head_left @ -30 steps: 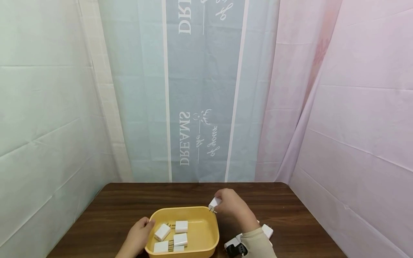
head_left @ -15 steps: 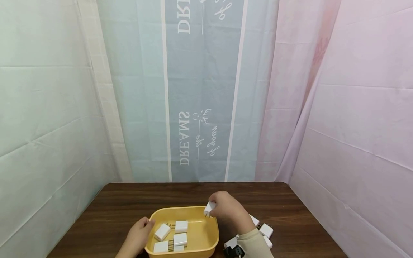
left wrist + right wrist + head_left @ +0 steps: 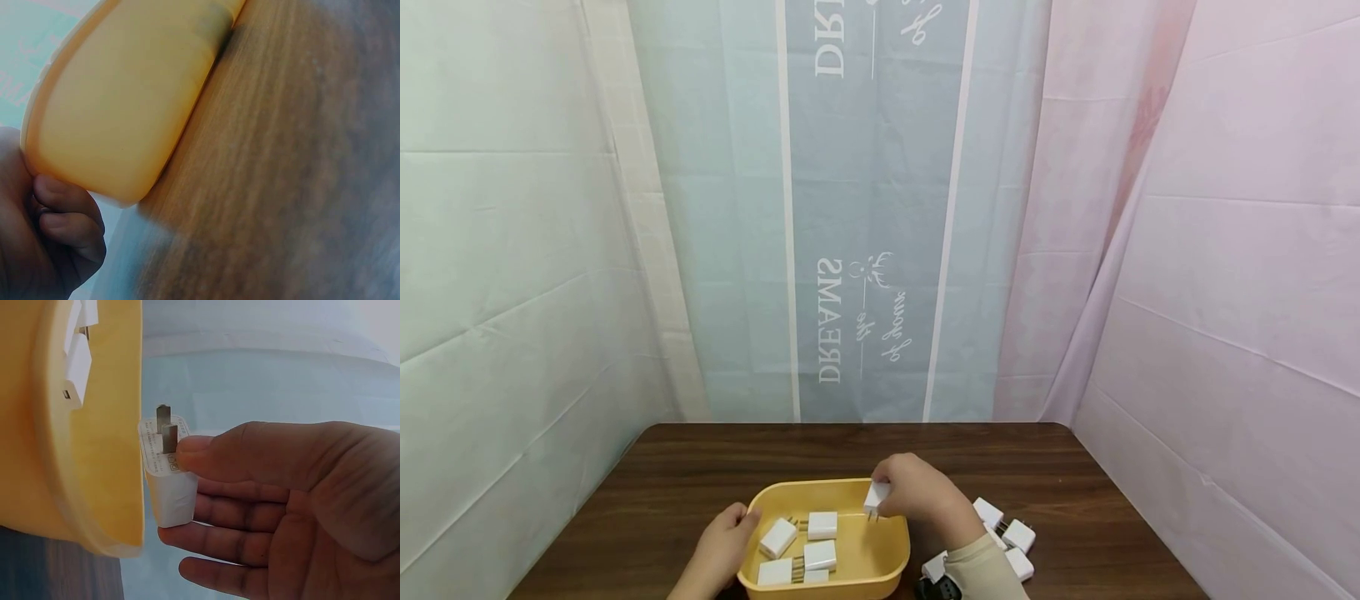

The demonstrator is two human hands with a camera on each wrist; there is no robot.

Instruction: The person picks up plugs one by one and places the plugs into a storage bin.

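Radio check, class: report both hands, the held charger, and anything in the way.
Left hand holds yellow bin. Right hand pinches white charger at bin's far right corner. Chargers inside lie left, seemingly not blocking.

1. A plain yellow basin (image 3: 871,547) at 6 o'clock holds white chargers (image 3: 777,539).
2. The white charger (image 3: 875,497) at its 2 o'clock shows silver prongs (image 3: 169,439).
3. White adapters (image 3: 1018,536) and a black plug (image 3: 937,590), near 5 o'clock.
4. Brown wood grain streaks the tabletop (image 3: 722,458).
5. A blue-grey backdrop (image 3: 850,183) at 12 o'clock bears white stripes (image 3: 786,125) and lettering (image 3: 830,321); pale-green cloth (image 3: 512,275) hangs at 9, pinkish cloth (image 3: 1240,250) at 3.
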